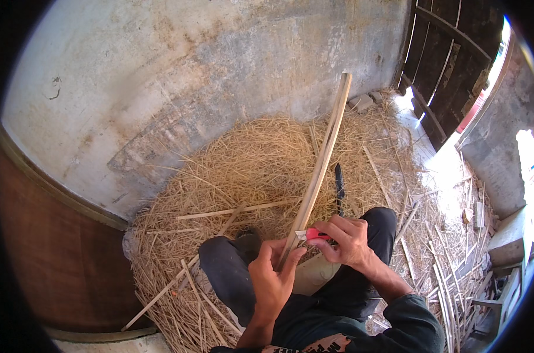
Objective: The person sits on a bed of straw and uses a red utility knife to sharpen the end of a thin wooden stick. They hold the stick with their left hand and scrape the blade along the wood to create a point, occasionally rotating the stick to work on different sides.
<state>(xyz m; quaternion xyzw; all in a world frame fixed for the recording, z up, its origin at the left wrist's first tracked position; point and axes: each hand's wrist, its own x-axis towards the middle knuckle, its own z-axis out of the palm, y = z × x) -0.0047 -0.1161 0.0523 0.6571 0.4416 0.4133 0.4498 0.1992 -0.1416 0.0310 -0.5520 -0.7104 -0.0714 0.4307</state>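
Note:
My left hand (273, 273) is closed around the lower end of a long, pale wooden strip (320, 170), which slants up and away from me. A groove or split line runs along its length. In my right hand (348, 240) is a red utility knife (317, 234), its short blade touching or very close to the strip just above my left thumb. The strip's near end lies partly behind my left fingers. Both hands are over my lap, between my bent knees.
Straw-like shavings (249, 153) cover the floor, with loose strips (237, 210) scattered on them. Beyond my right knee lies a dark, narrow blade-like tool (339, 181). A stained wall (232, 70) stands ahead, a brown panel (61, 247) at left, and a plank door (449, 59) at far right.

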